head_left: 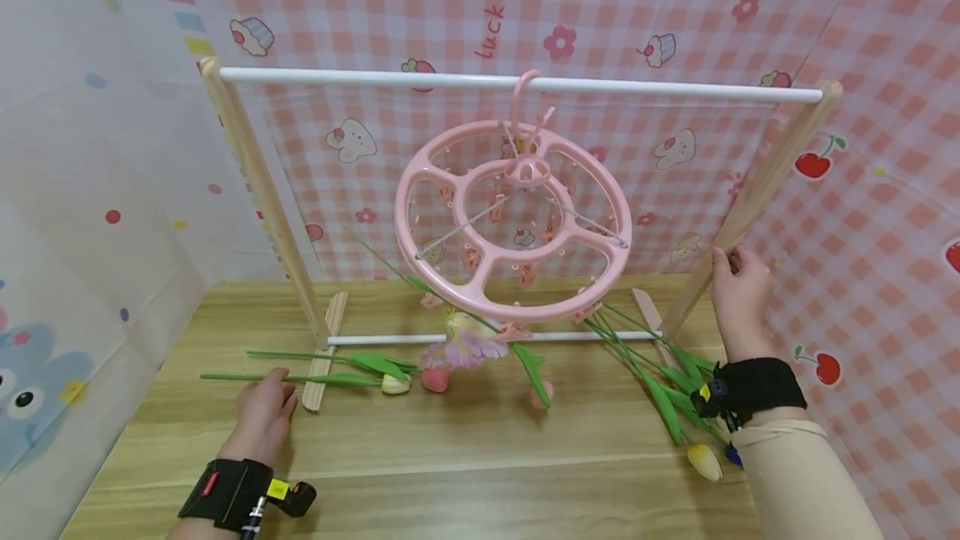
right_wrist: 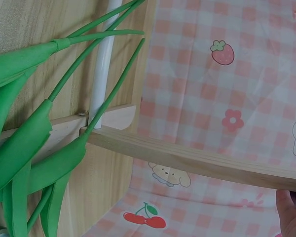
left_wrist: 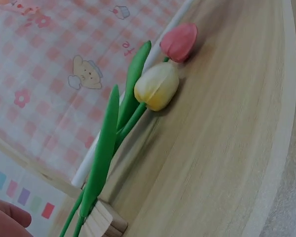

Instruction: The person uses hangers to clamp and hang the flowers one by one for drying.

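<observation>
My left hand (head_left: 262, 413) pinches the stem of a white-and-yellow tulip (head_left: 396, 384) at the left. A pink tulip (left_wrist: 180, 42) lies beside it, and the stems cross the rack's left wooden foot (head_left: 326, 357). With the thumb and curled fingers, my right hand (head_left: 742, 298) grips the right wooden post (head_left: 757, 182) of the rack, low on its outer side. A round pink clip hanger (head_left: 480, 294) hangs by its hook from the white top bar (head_left: 337, 77). A pale pink flower (head_left: 465, 348) shows under the hanger's rim.
Below the right post lie several long green stems and leaves (right_wrist: 54, 138), with a yellow tulip (head_left: 703, 462) and a partly hidden blue bloom (head_left: 733, 454). A white lower bar (head_left: 405, 340) joins the posts. Patterned cloth (head_left: 300, 23) stands behind the wooden table (head_left: 465, 473).
</observation>
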Available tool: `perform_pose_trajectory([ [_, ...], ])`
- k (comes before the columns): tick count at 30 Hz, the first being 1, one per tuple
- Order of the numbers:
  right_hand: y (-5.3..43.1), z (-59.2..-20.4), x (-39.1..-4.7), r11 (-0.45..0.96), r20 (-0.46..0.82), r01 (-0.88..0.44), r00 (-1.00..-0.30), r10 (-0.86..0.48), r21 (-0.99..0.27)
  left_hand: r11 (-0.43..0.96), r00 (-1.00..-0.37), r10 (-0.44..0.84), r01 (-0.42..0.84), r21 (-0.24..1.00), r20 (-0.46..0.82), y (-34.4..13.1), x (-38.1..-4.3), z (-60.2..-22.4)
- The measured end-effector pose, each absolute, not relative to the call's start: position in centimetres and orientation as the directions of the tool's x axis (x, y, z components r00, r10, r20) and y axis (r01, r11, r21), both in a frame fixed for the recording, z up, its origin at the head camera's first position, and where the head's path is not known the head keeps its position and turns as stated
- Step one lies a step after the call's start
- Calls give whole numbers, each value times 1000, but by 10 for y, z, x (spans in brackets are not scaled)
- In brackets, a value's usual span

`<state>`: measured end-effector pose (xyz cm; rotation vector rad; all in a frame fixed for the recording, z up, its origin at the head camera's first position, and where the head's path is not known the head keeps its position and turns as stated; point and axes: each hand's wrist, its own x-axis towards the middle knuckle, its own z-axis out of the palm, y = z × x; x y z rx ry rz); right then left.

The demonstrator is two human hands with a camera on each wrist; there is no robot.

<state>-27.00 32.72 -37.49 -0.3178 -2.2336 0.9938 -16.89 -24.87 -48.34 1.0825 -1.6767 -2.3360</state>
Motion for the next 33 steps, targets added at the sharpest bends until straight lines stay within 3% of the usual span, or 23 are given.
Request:
perform_pose_trajectory([
  [4,327,-375,-269,675,462,-44,-762,454,-736,-368,-739,-436,-374,851,-513,-254,-170,-487],
  [12,326,-375,-270,648,441,-49,-771,459,-760,-381,-784,-193,-495,781,-591,-296,-168,-492],
  [15,327,-375,-270,650,447,-53,-768,459,-758,-355,-800,-156,-502,789,-579,-306,-167,-497],
  [20,328,-373,-268,638,431,-48,-776,461,-769,-231,-818,-210,-491,840,-536,-309,-171,-502],
  [27,328,-374,-269,650,452,-55,-764,461,-758,-137,-774,-351,-514,847,-527,-309,-180,-507],
  [33,327,-373,-269,648,442,-50,-771,459,-760,-85,-784,-356,-515,853,-509,-310,-181,-508],
])
